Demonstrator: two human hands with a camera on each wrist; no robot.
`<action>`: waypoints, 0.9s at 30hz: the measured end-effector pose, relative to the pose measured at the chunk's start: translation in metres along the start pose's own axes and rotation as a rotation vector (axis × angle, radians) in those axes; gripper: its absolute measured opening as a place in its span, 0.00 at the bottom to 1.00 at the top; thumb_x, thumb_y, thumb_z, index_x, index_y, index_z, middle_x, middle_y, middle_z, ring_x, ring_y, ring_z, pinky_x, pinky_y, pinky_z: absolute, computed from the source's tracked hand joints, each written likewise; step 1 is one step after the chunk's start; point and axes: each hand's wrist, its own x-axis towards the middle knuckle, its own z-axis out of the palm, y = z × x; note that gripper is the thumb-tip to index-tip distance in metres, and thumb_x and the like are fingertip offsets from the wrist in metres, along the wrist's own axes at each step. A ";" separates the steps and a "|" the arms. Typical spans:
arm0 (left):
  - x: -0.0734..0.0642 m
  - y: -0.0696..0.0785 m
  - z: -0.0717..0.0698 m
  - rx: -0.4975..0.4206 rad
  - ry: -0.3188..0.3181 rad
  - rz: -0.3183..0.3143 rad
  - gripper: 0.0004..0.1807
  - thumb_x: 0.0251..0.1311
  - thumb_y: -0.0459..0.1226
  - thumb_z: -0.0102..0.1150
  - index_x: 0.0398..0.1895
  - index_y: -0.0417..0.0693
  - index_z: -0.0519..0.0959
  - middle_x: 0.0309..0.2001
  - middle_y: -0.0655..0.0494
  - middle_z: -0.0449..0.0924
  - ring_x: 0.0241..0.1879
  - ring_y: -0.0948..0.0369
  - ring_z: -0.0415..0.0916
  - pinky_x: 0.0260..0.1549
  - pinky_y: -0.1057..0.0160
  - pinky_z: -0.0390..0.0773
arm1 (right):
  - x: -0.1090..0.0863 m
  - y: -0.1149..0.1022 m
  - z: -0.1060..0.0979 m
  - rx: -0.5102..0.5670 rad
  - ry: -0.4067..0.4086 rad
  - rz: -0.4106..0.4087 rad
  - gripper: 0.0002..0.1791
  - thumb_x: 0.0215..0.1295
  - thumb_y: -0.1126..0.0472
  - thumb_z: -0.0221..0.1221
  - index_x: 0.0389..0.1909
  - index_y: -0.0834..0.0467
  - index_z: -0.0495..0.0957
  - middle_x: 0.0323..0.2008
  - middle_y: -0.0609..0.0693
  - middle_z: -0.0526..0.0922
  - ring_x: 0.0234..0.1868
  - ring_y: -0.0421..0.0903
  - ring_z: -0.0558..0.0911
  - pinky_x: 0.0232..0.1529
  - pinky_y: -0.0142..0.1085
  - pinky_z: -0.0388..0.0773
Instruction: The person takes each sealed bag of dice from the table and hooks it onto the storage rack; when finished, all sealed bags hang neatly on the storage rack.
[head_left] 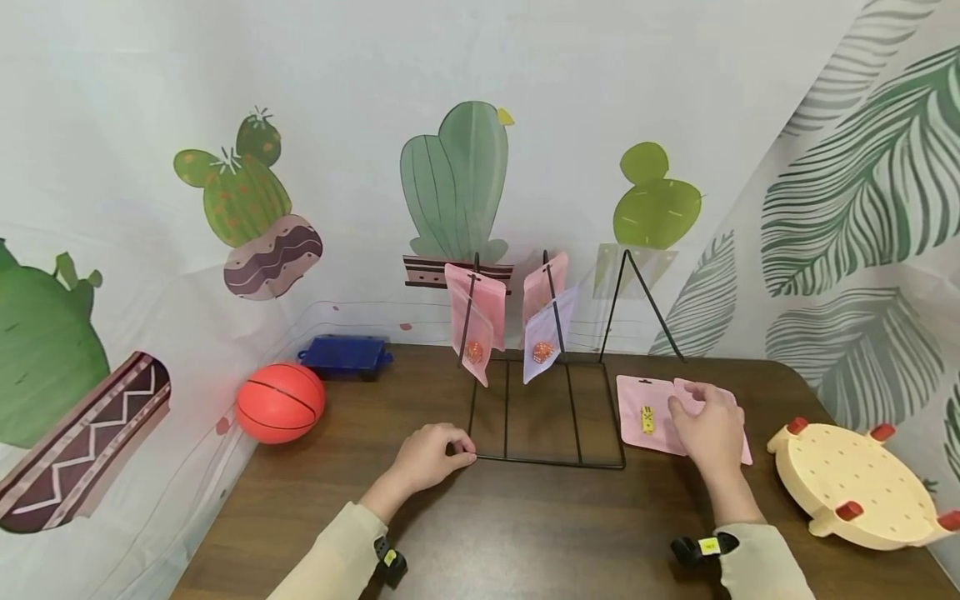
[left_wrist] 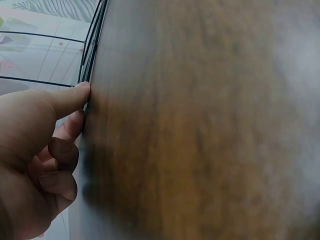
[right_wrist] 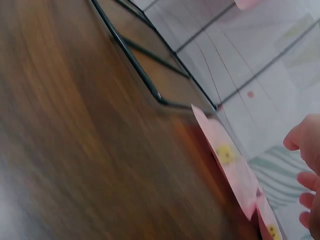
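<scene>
A black wire display rack (head_left: 551, 462) stands mid-table. My left hand (head_left: 433, 457) pinches its front left corner between thumb and forefinger, with the other fingers curled in the left wrist view. From two of the rack's hooks hang pink-backed pouches (head_left: 491, 292) with clear fronts and orange-red dice inside. The right-hand hook (head_left: 651, 300) bears nothing. To the right of the rack lies a pink pouch (head_left: 632, 408) with yellow dice, and a second pink pouch (right_wrist: 266, 220) overlaps it. Just above this second pouch hovers my right hand (head_left: 711, 425), fingers loosely bent and apart from it.
A red ball (head_left: 281, 403) marked like a basketball sits at the left edge, near a blue plastic case (head_left: 345, 354). On the right lies a cream round stool-like piece (head_left: 858, 479) with red-tipped legs upward. A printed cloth (head_left: 562, 67) hangs behind the table.
</scene>
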 end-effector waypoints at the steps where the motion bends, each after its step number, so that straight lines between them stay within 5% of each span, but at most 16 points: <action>1: 0.000 0.000 0.000 -0.001 0.000 0.000 0.02 0.63 0.46 0.73 0.34 0.65 0.87 0.29 0.75 0.76 0.29 0.70 0.73 0.29 0.61 0.73 | 0.001 0.003 -0.002 -0.022 -0.018 0.031 0.25 0.70 0.54 0.63 0.58 0.68 0.77 0.56 0.72 0.76 0.61 0.73 0.69 0.59 0.65 0.61; 6: 0.000 -0.001 0.000 -0.002 0.000 0.000 0.02 0.63 0.47 0.73 0.34 0.65 0.87 0.29 0.75 0.76 0.29 0.70 0.73 0.30 0.61 0.73 | 0.004 0.012 -0.008 -0.116 -0.124 0.172 0.35 0.71 0.49 0.61 0.69 0.67 0.67 0.66 0.79 0.62 0.69 0.79 0.56 0.64 0.72 0.52; 12: 0.000 -0.002 0.000 -0.009 0.001 -0.002 0.02 0.64 0.46 0.73 0.34 0.67 0.87 0.30 0.75 0.76 0.29 0.70 0.73 0.29 0.61 0.73 | 0.006 0.018 -0.009 -0.152 -0.211 0.236 0.42 0.70 0.44 0.59 0.74 0.67 0.59 0.70 0.81 0.52 0.72 0.81 0.48 0.66 0.74 0.46; 27: 0.000 0.000 -0.001 -0.014 -0.006 -0.004 0.02 0.63 0.45 0.73 0.34 0.65 0.87 0.30 0.75 0.76 0.30 0.70 0.74 0.30 0.60 0.73 | 0.002 0.027 -0.010 -0.246 -0.305 0.302 0.45 0.67 0.44 0.58 0.74 0.67 0.54 0.69 0.83 0.50 0.64 0.87 0.55 0.60 0.77 0.50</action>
